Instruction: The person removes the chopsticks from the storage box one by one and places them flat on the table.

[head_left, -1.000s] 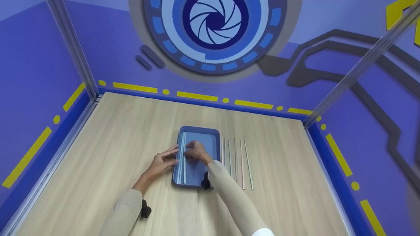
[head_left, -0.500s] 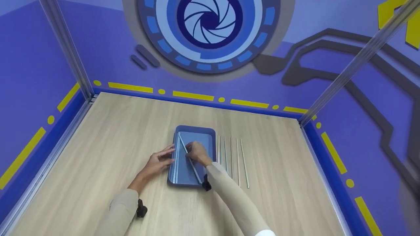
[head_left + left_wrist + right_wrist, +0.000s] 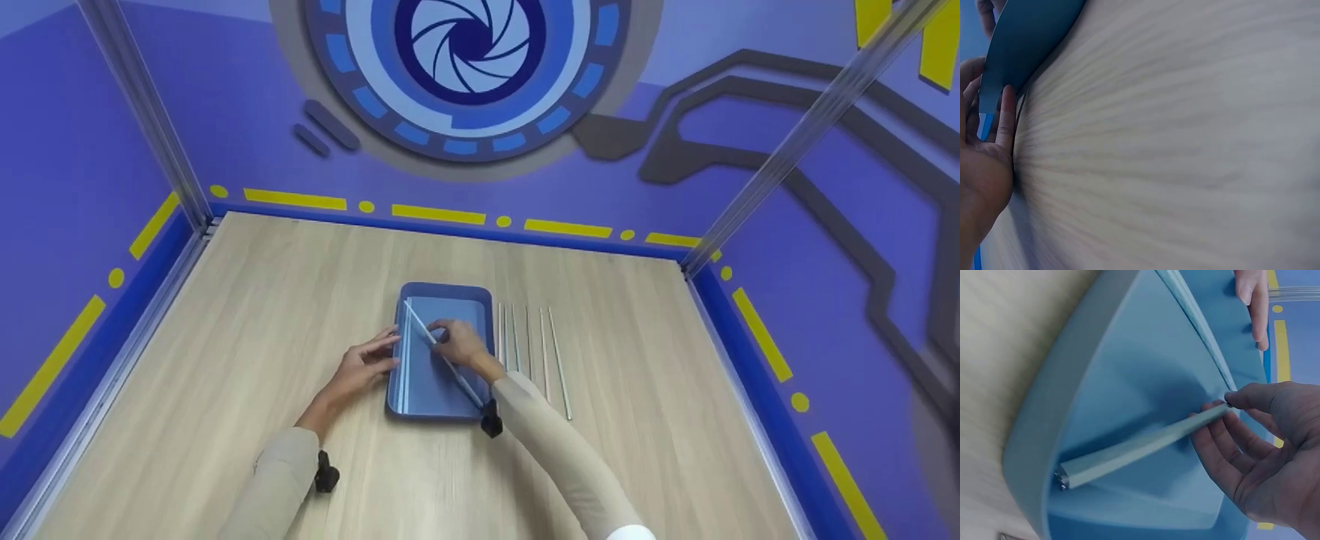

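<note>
A shallow blue tray lies on the wooden table. My right hand is over its middle and pinches a pale chopstick between thumb and fingers. That chopstick slants, its far tip near the upper left corner and its silver end toward the near right side. Other pale chopsticks lie lengthwise along the tray's left wall. My left hand holds the left rim, one digit on the outer wall in the left wrist view, others reaching over the edge in the right wrist view.
Several thin chopsticks in different tints lie side by side on the table, just right of the tray. My right forearm crosses over their near ends. Blue-purple panels stand behind and at both sides of the table.
The pinched chopstick lay nearly parallel to the others; its near end has swung right, so it now slants across the tray. My right hand has moved slightly right. My left hand stays at the rim.
</note>
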The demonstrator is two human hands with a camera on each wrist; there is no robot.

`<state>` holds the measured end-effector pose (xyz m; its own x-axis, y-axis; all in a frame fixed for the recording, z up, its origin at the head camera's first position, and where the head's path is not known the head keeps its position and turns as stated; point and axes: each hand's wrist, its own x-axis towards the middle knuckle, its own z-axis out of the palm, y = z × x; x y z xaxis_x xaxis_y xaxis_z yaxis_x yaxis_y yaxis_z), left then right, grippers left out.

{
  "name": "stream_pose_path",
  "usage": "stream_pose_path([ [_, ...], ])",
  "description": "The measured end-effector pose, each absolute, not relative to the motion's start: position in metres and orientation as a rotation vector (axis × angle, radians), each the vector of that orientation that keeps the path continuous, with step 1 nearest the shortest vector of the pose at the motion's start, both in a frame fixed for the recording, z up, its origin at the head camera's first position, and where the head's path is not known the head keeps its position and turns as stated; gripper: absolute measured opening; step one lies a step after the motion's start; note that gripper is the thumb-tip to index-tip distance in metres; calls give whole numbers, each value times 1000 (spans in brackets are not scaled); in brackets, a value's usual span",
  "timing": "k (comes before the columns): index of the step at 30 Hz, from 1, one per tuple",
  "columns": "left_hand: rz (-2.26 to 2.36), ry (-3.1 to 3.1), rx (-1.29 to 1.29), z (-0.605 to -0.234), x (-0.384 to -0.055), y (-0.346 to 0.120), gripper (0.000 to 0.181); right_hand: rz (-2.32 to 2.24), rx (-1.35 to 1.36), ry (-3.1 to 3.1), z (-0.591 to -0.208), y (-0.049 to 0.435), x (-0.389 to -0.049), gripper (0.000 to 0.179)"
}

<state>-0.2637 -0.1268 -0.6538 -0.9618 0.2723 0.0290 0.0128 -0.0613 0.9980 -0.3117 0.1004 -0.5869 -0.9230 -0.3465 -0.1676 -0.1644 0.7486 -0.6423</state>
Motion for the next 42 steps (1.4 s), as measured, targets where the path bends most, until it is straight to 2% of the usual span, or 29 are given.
stream_pose_path([
  [5,2140,2035,293,-653,-265,-128,51,-1039,-433,2590,-578,104,-312,40],
  [15,2157,2018,246,-652,-264,-127,48,-1327,-286,2380,-563,124,-312,45],
  [42,2153,2033,211,-653,-262,-124,45,-1630,-62,2324,-564,192,-313,48],
])
